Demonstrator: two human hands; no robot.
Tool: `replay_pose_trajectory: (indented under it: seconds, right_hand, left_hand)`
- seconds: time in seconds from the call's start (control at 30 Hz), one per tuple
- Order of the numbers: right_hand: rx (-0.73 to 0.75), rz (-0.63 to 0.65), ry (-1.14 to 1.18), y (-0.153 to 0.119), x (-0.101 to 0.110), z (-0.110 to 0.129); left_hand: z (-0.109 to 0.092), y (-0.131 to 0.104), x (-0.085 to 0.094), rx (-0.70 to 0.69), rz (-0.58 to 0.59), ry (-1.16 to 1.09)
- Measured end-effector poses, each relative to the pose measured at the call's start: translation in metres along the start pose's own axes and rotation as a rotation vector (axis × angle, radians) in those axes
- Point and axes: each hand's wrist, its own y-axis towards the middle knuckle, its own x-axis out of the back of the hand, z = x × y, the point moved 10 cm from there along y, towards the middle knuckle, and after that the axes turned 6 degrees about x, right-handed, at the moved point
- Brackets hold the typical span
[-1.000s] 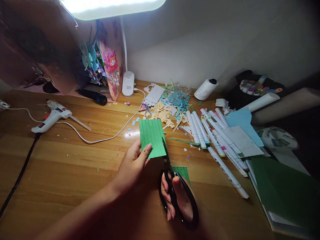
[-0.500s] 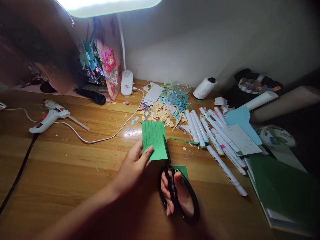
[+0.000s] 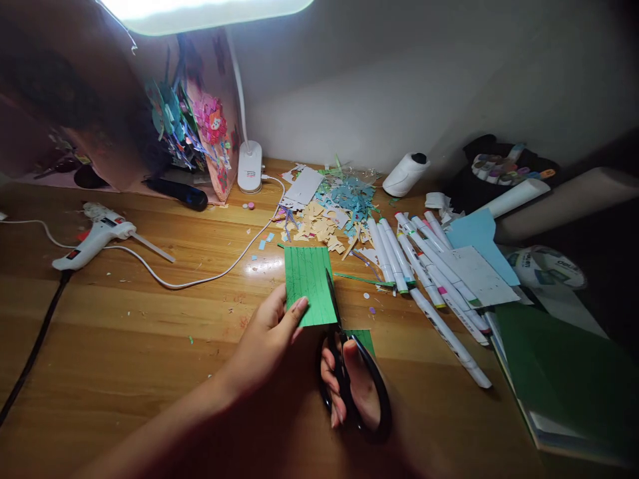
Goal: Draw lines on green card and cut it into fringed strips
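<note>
My left hand (image 3: 273, 324) pinches a green sheet of paper (image 3: 310, 283) by its lower left side, thumb on top. Dark lines run down the sheet. In my right hand (image 3: 337, 386) is a pair of black-handled scissors (image 3: 344, 352), with the fingers and thumb through the loops. The blades lie along the sheet's right edge, pointing away from me. Whether they are cutting into the paper I cannot tell. Another piece of green paper (image 3: 362, 340) lies on the table, partly hidden behind the scissors.
Paper scraps (image 3: 319, 223) are heaped at the back near several white markers (image 3: 394, 256). A glue gun (image 3: 94, 239) with a white cable lies at left. At right are a tape roll (image 3: 544, 266) and a green sheet (image 3: 559, 379). A lamp (image 3: 214, 13) hangs overhead.
The green sheet has come slightly nearer to me, and the scissors' loops have drawn a little closer together. The whole view has shifted slightly. Both hands keep their holds.
</note>
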Motion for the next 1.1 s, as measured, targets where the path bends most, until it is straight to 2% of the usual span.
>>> replay_pose_trajectory:
  seconds: [0.3,0.57,0.83,1.0,1.1]
  right_hand:
    - [-0.001,-0.018,-0.073,0.004,0.009,0.002]
    - [0.041,-0.035,-0.150,0.006,0.011,0.004]
    - [0.040,-0.017,-0.178,0.006,0.004,0.015]
    - [0.062,-0.038,-0.265,0.007,0.008,0.019]
    - [0.033,-0.020,-0.298,0.007,0.004,0.021]
  left_hand:
    - [-0.003,-0.002,-0.006,-0.020,0.027,0.026]
    - [0.002,-0.004,-0.008,0.021,0.044,-0.009]
    - [0.012,-0.002,-0.009,0.062,0.055,-0.046]
    - [0.011,-0.004,-0.013,0.071,0.080,-0.042]
    - [0.011,-0.004,-0.012,0.074,0.069,-0.035]
